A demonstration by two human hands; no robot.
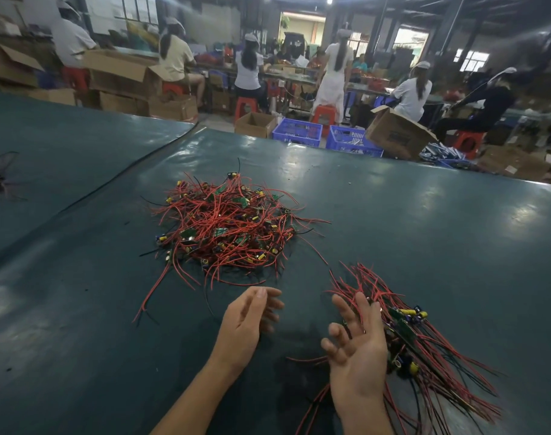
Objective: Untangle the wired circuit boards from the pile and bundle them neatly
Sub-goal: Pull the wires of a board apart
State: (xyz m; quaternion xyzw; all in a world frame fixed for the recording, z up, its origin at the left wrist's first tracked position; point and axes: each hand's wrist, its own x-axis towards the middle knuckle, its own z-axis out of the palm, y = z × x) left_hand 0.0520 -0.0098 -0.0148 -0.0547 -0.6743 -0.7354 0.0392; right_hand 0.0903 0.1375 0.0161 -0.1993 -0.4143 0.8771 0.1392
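A tangled pile [230,229] of small green circuit boards with red and black wires lies in the middle of the dark green table [425,240]. A straightened bundle [425,350] of the same wired boards lies at the lower right, wires fanned out both ways. My left hand [247,324] hovers just below the pile, fingers relaxed and holding nothing. My right hand [357,350] is open beside the bundle, palm turned left, its back against the bundle's wires. A loose red wire [148,298] trails from the pile toward the left.
The table's far edge [393,158] runs behind the pile. Beyond it stand blue crates [349,140] and cardboard boxes [396,135]. Several people sit on red stools at benches further back. A second table section [48,158] adjoins on the left.
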